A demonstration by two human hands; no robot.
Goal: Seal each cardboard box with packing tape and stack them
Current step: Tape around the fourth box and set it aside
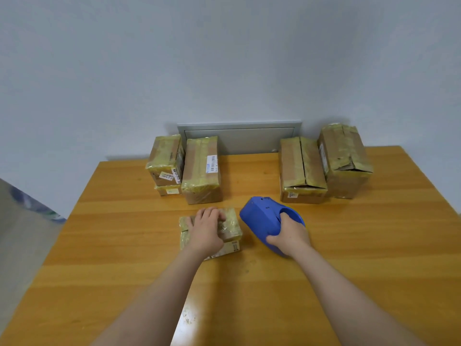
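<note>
Beside box [232, 222] — dispenser [260, 217] nose far-left, right hand [290, 237] gripping.

blue on honey-yellow wood, brown card under yellowed tape
the tape dispenser [262, 217] is solid bright blue; the table [374, 245] is orange-yellow, with wood grain in lighter and darker bands; the small box [233, 224] and the boxes at the back [301, 168] are brown cardboard under glossy yellowish tape; a label [212, 164] is white with a black barcode; the wall panel [239, 139] is pale grey, the wall [224, 58] bluish white.
</note>
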